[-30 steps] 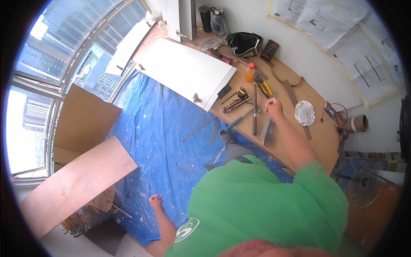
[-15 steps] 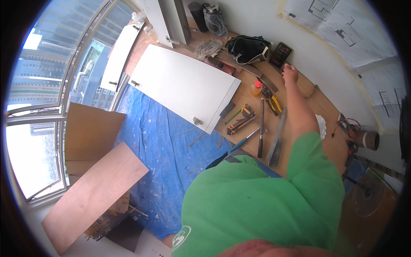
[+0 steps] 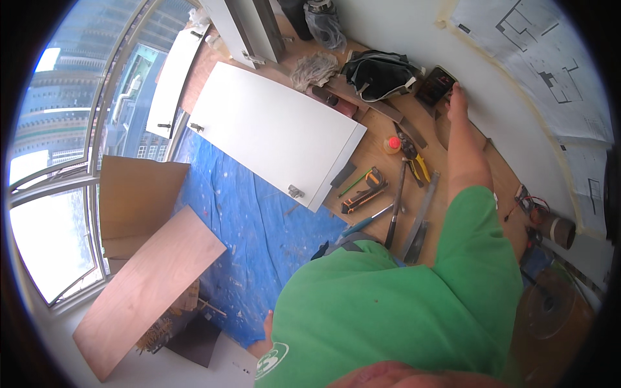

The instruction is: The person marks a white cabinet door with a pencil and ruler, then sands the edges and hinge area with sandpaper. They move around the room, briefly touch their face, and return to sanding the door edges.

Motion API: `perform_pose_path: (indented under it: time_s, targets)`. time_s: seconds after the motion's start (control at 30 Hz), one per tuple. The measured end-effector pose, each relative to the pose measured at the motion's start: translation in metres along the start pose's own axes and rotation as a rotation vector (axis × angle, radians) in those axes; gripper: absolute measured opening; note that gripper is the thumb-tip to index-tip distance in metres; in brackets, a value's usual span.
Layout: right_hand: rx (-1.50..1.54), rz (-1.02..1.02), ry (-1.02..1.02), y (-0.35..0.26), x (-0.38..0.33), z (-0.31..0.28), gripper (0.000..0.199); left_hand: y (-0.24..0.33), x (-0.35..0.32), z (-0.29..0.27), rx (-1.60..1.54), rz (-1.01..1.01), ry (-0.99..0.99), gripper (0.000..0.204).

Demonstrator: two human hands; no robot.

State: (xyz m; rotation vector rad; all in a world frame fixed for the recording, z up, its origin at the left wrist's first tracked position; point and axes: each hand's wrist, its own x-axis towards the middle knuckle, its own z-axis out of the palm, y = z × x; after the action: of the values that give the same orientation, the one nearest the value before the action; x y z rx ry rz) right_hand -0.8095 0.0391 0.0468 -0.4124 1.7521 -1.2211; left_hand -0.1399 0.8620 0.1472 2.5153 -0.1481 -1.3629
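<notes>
At the far right of the workbench, my right hand (image 3: 457, 103) reaches to a dark phone (image 3: 435, 86) that leans by the wall. Its fingers are closed on the phone's right edge. My left hand (image 3: 267, 328) hangs low beside my green shirt, over the blue sheet; part of it is hidden, and the fingers that show are stretched out with nothing in them. Nearer me on the bench lie yellow-handled pliers (image 3: 415, 160), a small bottle with a red cap (image 3: 392, 144), a tape measure (image 3: 373, 178), a utility knife (image 3: 364, 196) and a hammer (image 3: 396, 207).
A white cabinet door (image 3: 278, 129) with hinges juts from the bench over a blue sheet (image 3: 239, 258). A black pouch (image 3: 381, 76) lies near the wall. Plywood (image 3: 152, 284) and cardboard (image 3: 139, 200) stand by the window. Drawings (image 3: 543, 64) are taped to the wall.
My right hand has moved from just below the phone to its right edge and taken hold there. My left hand has come further into view at the lower edge. The view has shifted slightly.
</notes>
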Motion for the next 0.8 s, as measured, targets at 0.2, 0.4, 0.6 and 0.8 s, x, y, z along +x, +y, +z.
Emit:
perform_pose_path:
  time_s: [0.2,0.4,0.6,0.8]
  targets:
    - [0.035,0.004,-0.066,0.006,0.006,0.003,0.071,0.013,-0.002,0.004,0.029,0.006,-0.016,0.041]
    - [0.148,0.008,-0.089,0.005,-0.002,0.009,0.079,0.015,0.009,0.010,0.033,0.068,-0.033,0.043]
    - [0.382,-0.098,-0.226,0.013,0.005,-0.002,0.076,0.046,0.022,0.014,-0.048,0.070,-0.024,0.049]
    - [0.567,-0.094,-0.199,-0.004,-0.029,-0.016,0.066,0.086,0.003,0.022,-0.248,-0.051,-0.027,0.058]
